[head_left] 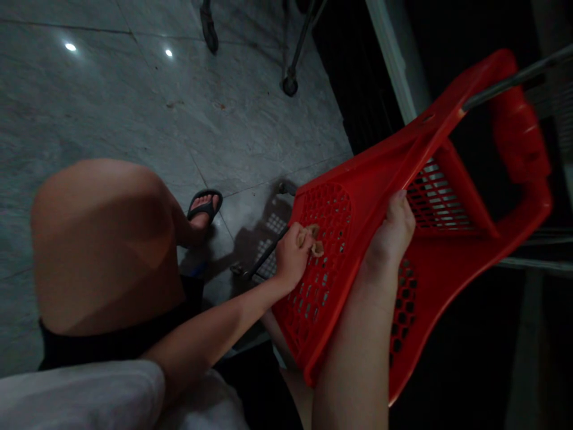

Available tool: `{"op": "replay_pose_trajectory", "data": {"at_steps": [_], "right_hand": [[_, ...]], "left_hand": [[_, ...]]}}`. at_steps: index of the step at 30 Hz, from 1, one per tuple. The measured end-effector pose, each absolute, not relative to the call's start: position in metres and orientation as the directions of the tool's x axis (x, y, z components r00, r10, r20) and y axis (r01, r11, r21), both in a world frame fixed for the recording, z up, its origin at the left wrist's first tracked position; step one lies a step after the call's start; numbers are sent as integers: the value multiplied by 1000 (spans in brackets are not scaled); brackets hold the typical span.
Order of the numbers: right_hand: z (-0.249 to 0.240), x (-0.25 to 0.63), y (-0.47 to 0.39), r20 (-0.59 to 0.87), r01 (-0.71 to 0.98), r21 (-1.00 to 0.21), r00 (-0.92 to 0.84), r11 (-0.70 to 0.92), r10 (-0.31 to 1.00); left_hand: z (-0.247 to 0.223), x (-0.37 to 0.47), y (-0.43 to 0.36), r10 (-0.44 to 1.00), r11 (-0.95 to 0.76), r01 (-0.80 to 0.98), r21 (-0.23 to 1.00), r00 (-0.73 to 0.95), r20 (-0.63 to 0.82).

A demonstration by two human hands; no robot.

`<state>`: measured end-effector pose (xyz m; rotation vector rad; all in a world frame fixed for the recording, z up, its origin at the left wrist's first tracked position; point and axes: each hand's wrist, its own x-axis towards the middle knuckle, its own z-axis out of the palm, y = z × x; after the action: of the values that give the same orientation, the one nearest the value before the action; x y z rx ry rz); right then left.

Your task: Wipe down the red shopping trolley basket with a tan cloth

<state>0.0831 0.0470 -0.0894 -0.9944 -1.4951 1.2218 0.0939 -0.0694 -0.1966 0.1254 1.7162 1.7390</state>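
My left hand [293, 254] is closed on a crumpled brown cloth [317, 247], pressing it to the outer, perforated side of a red plastic shopping basket [371, 173]. The basket is large, with honeycomb holes in its sides and a looped handle end at the upper right. My right hand [394, 230] grips the basket's rim from above; some of its fingers are hidden. The basket's far side and lower parts sink into darkness.
Grey tiled floor [111, 95] stretches across the left. Casters [290, 85] on metal legs stand at the top. My bare knee [107, 209] and a foot in a black flip-flop [205, 206] lie left of the basket. A metal rod [519, 77] runs by the basket's handle end.
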Motion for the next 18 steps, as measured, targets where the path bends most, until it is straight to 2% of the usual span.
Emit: {"op": "replay_pose_trajectory", "data": {"at_steps": [4, 8, 12, 15, 18], "right_hand": [[-91, 83, 47, 157, 23, -986, -242, 168, 957], [-98, 83, 59, 175, 84, -974, -318, 212, 932], [-107, 81, 76, 206, 102, -964, -298, 245, 932], [-113, 81, 85, 209, 76, -969, -252, 234, 945], [-117, 79, 92, 215, 27, -973, -237, 228, 947]], "left_hand": [[-162, 57, -19, 537, 4, -221, 975, -822, -189], [-161, 11, 43, 544, -58, -120, 991, -836, -69], [-180, -3, 52, 592, 1, -117, 993, -800, -95], [-185, 17, 21, 643, 58, -131, 990, -753, -137], [-175, 52, -30, 670, 27, -230, 973, -718, -188]]}}
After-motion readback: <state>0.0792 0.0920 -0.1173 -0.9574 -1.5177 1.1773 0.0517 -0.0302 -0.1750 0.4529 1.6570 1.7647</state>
